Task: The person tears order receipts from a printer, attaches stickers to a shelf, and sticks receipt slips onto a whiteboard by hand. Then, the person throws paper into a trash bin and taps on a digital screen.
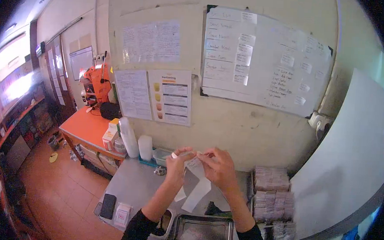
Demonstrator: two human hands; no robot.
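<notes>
Over the steel table (pixel 131 182), both my hands are raised close together with fingertips pinched. My left hand (pixel 179 162) and my right hand (pixel 217 166) grip the top of a white paper label strip (pixel 197 194) between them. Small print shows near its upper end, and the strip hangs down toward the tabletop. Another white piece (pixel 180 194) dangles beside it, under my left hand; whether the two are joined I cannot tell. Below my hands, nearest my body, lies a rectangular metal tray (pixel 203 218).
Stacked packs (pixel 272 206) line the table's right side. A phone (pixel 108 206) and a small white packet (pixel 123 215) lie at the left. White stacked cups (pixel 128 138) and a clear plastic container (pixel 162 155) stand at the back, by the wall. An orange table (pixel 84 126) adjoins on the left.
</notes>
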